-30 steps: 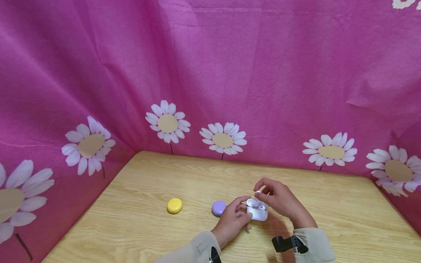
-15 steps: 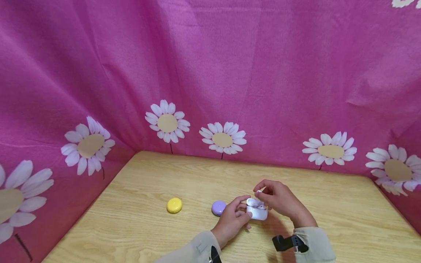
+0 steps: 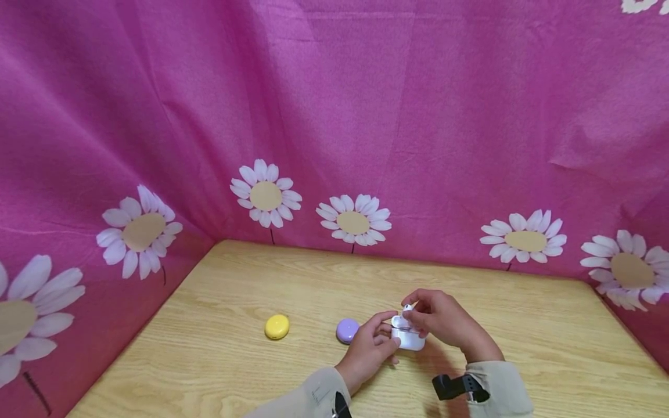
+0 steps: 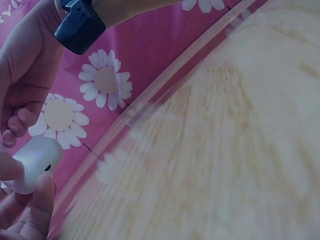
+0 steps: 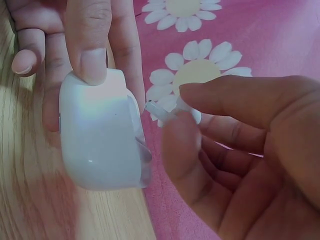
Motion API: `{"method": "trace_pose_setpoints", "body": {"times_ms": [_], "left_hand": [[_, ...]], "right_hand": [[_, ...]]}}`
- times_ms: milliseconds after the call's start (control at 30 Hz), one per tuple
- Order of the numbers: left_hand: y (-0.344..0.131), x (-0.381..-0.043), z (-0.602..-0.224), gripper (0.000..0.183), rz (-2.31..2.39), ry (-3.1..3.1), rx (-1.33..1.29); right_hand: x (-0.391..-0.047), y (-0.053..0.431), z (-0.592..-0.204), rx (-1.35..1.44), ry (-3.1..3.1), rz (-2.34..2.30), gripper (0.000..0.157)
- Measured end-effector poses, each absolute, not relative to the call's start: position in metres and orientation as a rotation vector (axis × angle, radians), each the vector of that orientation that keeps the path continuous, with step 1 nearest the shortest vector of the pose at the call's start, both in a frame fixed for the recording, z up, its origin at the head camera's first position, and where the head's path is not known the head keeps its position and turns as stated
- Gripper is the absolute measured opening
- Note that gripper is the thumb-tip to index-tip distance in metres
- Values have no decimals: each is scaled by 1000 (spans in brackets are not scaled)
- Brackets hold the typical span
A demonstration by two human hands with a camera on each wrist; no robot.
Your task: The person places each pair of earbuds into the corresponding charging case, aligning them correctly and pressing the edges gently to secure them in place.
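My left hand (image 3: 370, 348) grips a white earbud case (image 3: 409, 339) with its lid up, the thumb pressed on the front. In the right wrist view that case (image 5: 100, 135) fills the left half. Thumb and forefinger of my right hand (image 3: 444, 318) pinch a white earbud (image 3: 407, 308) just above the open case. Its stem (image 5: 159, 111) points toward the case opening, a small gap apart. Fingers hide most of the case's inside. The left wrist view shows the case (image 4: 37, 162) in the left fingers, with the right hand (image 4: 27, 75) above it.
A round purple case (image 3: 347, 330) lies just left of my left hand. Further left sits a round yellow case (image 3: 277, 327). The wooden table (image 3: 209, 371) ends at a pink cloth (image 3: 444, 116) with printed daisies, at the back and both sides.
My right hand has lowered slightly and turned the earbud, which now shows more between the fingertips. The left hand and the case have stayed in place.
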State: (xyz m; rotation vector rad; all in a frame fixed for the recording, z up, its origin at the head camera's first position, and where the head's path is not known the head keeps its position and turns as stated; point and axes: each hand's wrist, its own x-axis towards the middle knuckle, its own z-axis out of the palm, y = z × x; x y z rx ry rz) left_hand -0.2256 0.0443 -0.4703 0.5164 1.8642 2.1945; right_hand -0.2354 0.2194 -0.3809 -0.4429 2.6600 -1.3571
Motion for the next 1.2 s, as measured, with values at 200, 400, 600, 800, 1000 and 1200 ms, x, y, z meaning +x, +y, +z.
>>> {"method": "trace_pose_setpoints", "body": {"times_ms": [200, 400, 600, 800, 1000, 1200], "left_hand": [[45, -226, -472, 49, 2201, 1855, 536], [44, -224, -471, 50, 2203, 1858, 535], [43, -224, -470, 50, 2210, 1861, 540], [45, -226, -470, 50, 2198, 1866, 557], [44, -225, -470, 50, 2190, 1871, 536], [44, -225, -473, 49, 2180, 1867, 556]], "right_hand": [[-234, 219, -381, -456, 2735, -1282, 11], [-232, 216, -380, -463, 2752, -1179, 9], [-229, 214, -379, -477, 2769, -1107, 8], [-228, 212, -375, -411, 2816, -1042, 7], [-229, 209, -378, -343, 2821, -1027, 5], [-229, 209, -379, -372, 2842, -1035, 15]]}}
